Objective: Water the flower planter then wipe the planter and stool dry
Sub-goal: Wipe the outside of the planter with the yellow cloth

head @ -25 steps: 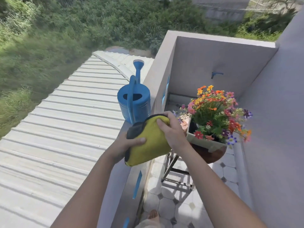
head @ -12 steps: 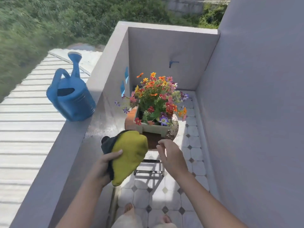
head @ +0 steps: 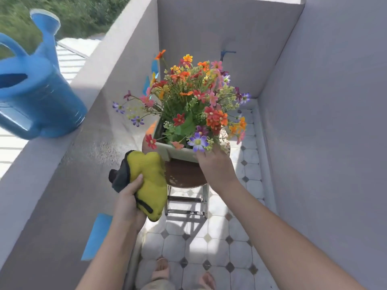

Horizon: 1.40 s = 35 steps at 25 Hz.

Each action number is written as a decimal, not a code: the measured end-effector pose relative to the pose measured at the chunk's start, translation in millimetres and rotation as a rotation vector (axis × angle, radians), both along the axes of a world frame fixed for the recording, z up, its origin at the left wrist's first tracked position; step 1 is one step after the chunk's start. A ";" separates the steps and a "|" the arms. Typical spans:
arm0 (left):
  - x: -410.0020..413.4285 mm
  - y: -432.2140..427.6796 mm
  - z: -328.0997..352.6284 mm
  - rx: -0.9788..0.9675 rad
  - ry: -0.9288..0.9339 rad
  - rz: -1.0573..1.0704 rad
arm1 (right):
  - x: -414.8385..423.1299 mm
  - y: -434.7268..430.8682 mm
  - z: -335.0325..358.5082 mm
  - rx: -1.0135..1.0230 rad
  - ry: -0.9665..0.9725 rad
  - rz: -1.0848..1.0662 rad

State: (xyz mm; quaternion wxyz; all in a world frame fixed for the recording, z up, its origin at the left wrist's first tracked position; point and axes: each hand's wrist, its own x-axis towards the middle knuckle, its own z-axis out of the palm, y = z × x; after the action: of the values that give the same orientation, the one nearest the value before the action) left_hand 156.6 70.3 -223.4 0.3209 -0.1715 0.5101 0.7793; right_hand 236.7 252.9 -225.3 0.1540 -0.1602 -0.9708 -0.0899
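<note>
Two hands in view, both at the near side of the planter (head: 180, 152).

Left hand (head: 127, 204): clenched round a folded yellow cloth (head: 149, 181) with a dark grey backing. The cloth was held just left of the planter's near left corner and overlapped the left edge of the stool (head: 184, 174); contact could not be told.

Right hand (head: 215, 166): laid against the planter's near right corner. Its fingertips were hidden under the flowers (head: 194, 97), so whether it grasped the rim could not be told.

Planter: pale and rectangular, set on the round brown stool seat, with a bare crescent of seat showing in front.

Watering can (head: 39, 101): blue, upright on top of the low wall (head: 88, 84), well apart from both hands.

Surroundings: the stool stood in a narrow recess, with the low wall on the left, a tall wall (head: 324, 122) on the right and a back wall with a blue tap (head: 227, 53). Flower stems reached close to the left wall. Tiled floor (head: 209, 248) lay open between the stool's metal legs and the person's bare feet (head: 161, 268).
</note>
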 end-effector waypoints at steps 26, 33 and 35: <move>-33.6 100.7 -72.1 -1.040 1.825 -0.009 | -48.5 88.1 54.4 -0.499 -0.061 0.133; -34.7 115.4 -39.4 -0.712 1.816 0.042 | -51.1 83.2 68.7 -0.523 -0.068 0.139; -25.4 95.9 -53.2 -0.714 1.914 -0.123 | -51.7 83.0 72.0 -0.533 -0.086 0.132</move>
State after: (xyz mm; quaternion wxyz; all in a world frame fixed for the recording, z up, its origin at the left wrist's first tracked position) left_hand 131.3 166.2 -276.5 -0.2515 0.4636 0.7627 0.3744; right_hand 185.0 335.9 -153.3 0.0708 -0.1276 -0.9742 0.1721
